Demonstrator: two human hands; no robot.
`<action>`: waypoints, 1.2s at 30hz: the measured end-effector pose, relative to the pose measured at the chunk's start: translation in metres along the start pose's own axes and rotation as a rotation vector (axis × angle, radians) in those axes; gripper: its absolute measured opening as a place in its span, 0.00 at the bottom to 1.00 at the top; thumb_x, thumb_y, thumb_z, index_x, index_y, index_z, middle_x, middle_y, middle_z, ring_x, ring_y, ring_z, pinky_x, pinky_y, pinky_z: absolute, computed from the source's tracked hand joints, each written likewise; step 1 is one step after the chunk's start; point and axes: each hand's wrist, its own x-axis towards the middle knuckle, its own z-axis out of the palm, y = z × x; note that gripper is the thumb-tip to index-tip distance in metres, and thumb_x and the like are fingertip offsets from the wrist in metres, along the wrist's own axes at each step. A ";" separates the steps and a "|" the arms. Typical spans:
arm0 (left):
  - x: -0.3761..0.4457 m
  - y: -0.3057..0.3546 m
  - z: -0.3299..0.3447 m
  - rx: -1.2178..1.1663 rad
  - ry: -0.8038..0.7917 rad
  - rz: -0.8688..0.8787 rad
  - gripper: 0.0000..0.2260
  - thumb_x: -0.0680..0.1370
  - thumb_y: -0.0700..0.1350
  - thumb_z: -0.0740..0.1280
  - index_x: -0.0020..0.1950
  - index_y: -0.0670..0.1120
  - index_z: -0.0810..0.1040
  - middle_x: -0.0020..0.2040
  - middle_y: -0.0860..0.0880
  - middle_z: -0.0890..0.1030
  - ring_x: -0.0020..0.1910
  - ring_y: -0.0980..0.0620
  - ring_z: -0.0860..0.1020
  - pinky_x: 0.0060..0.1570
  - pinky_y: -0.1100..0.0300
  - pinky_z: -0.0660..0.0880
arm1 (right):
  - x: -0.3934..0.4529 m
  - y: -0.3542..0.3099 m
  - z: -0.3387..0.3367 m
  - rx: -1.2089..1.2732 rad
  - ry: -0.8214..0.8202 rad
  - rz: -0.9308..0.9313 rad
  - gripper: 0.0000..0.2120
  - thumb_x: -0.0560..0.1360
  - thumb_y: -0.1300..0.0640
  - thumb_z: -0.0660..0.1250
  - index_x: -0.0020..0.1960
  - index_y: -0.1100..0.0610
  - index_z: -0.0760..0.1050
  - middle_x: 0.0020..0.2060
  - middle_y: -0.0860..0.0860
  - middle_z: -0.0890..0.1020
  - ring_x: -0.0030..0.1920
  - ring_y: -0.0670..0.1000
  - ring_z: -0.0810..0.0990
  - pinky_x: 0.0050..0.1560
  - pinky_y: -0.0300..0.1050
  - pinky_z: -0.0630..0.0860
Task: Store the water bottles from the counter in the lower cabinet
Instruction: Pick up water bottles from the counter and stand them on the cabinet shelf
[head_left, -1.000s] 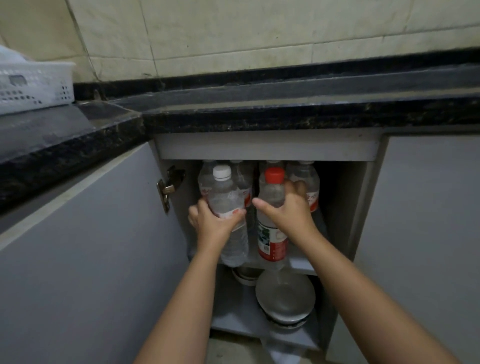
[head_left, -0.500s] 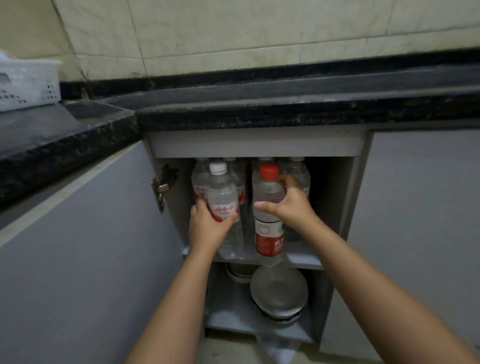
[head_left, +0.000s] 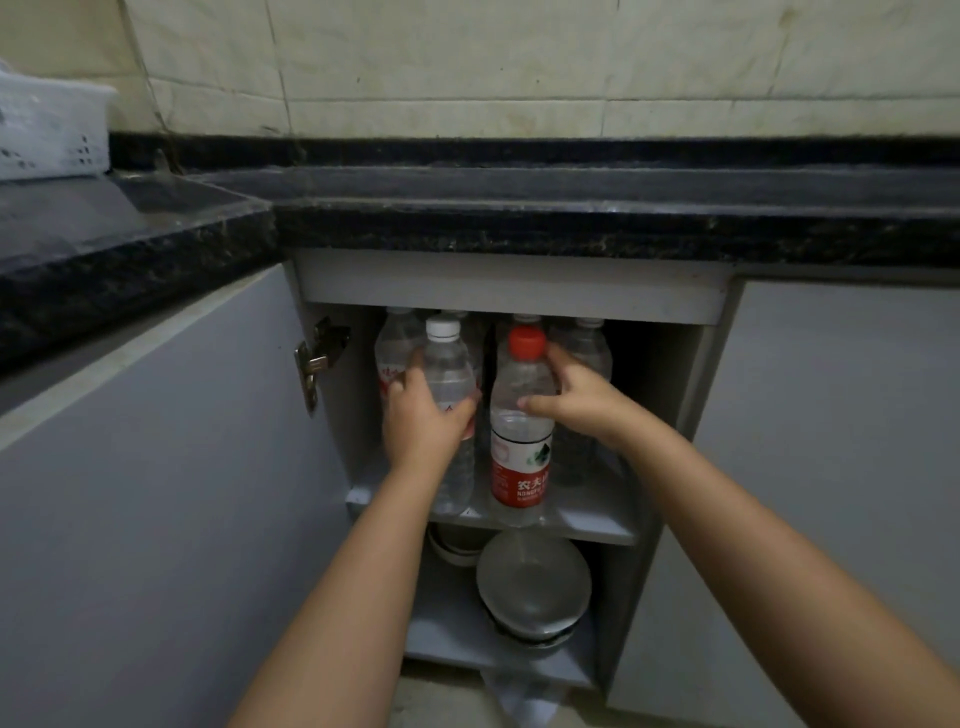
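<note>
The lower cabinet stands open, and its upper shelf (head_left: 592, 522) carries several clear water bottles. My left hand (head_left: 421, 421) grips a white-capped bottle (head_left: 447, 364) at the shelf's front left. My right hand (head_left: 571, 400) holds a red-capped bottle (head_left: 519, 457) with a red label, standing upright on the shelf's front edge; thumb and fingers curl round its shoulder. Behind these, more bottles (head_left: 587, 348) fill the back of the shelf, partly hidden.
Metal bowls (head_left: 535, 587) are stacked on the cabinet's bottom shelf. The open door (head_left: 156, 493) swings out at left on a metal hinge (head_left: 319, 358). A dark stone counter (head_left: 571, 228) overhangs the cabinet. A white plastic basket (head_left: 47, 130) sits at far left on the counter.
Both bottles have been pushed a little deeper onto the shelf and now stand on it. My hands stay on them, the right fingers loosening slightly.
</note>
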 end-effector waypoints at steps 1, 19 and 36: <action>0.000 -0.001 0.000 -0.002 0.009 -0.002 0.32 0.70 0.51 0.71 0.69 0.45 0.62 0.62 0.39 0.71 0.59 0.40 0.72 0.53 0.51 0.71 | -0.001 0.001 -0.002 -0.016 -0.004 0.004 0.27 0.70 0.59 0.70 0.65 0.55 0.63 0.55 0.50 0.73 0.55 0.48 0.73 0.54 0.42 0.70; 0.024 -0.025 -0.023 -0.196 -0.038 -0.030 0.33 0.73 0.39 0.67 0.73 0.44 0.52 0.68 0.39 0.64 0.66 0.42 0.67 0.59 0.57 0.66 | 0.029 -0.018 0.080 -0.064 0.368 -0.175 0.26 0.70 0.53 0.70 0.63 0.61 0.66 0.59 0.59 0.73 0.60 0.56 0.71 0.53 0.40 0.66; -0.035 -0.060 0.014 0.020 0.160 -0.329 0.10 0.75 0.39 0.64 0.55 0.38 0.69 0.57 0.38 0.72 0.54 0.40 0.73 0.47 0.54 0.69 | -0.004 0.053 0.125 -0.172 0.163 0.015 0.26 0.69 0.57 0.71 0.63 0.62 0.66 0.59 0.60 0.74 0.60 0.57 0.72 0.58 0.44 0.68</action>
